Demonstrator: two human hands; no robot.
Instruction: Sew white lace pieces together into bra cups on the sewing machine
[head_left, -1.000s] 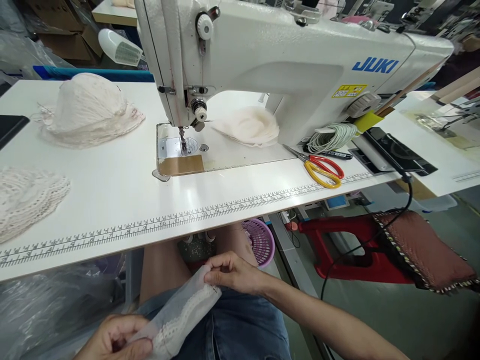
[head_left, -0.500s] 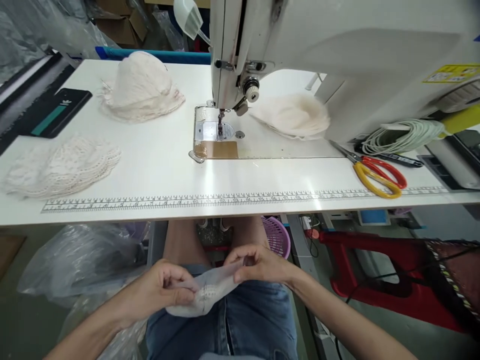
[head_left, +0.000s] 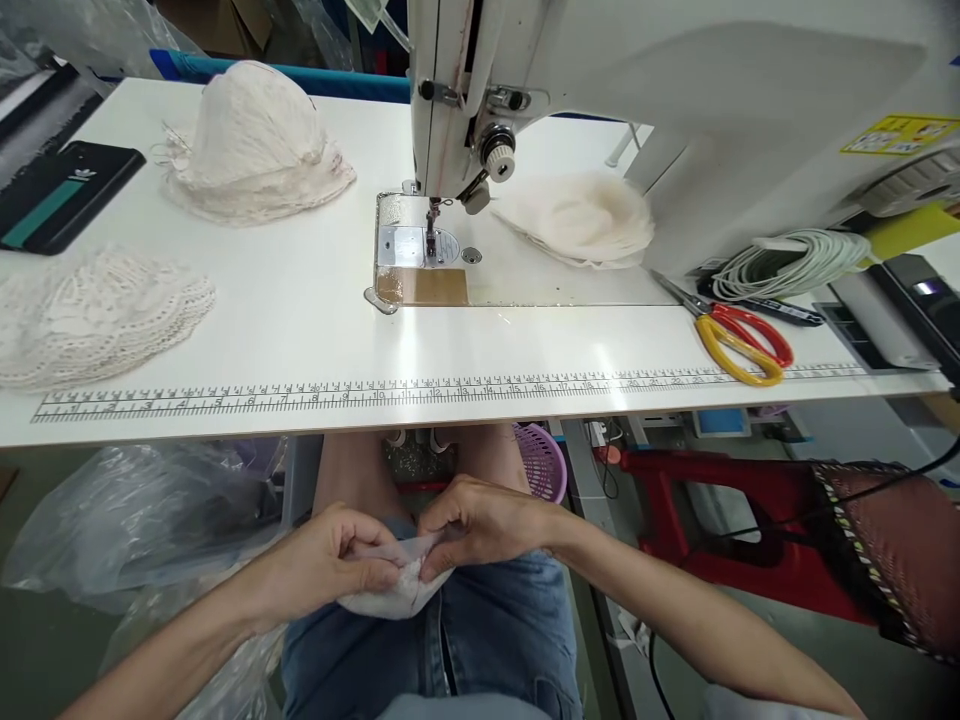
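Both hands, left [head_left: 326, 560] and right [head_left: 480, 520], pinch a white cloth [head_left: 390, 592] low in the frame, fingers clenched on it. Scissors [head_left: 739, 335] lie on the table [head_left: 300, 330] at right.

The scene is lit brightly and evenly from overhead. Soft glare patches are reflected on the glossy white bench [head_left: 300, 330] in front of the sewing machine [head_left: 675, 110]. Dimmer light is found beneath the bench. Straight lines are bowed toward the frame edges by wide-angle distortion, and focus is kept sharp throughout.
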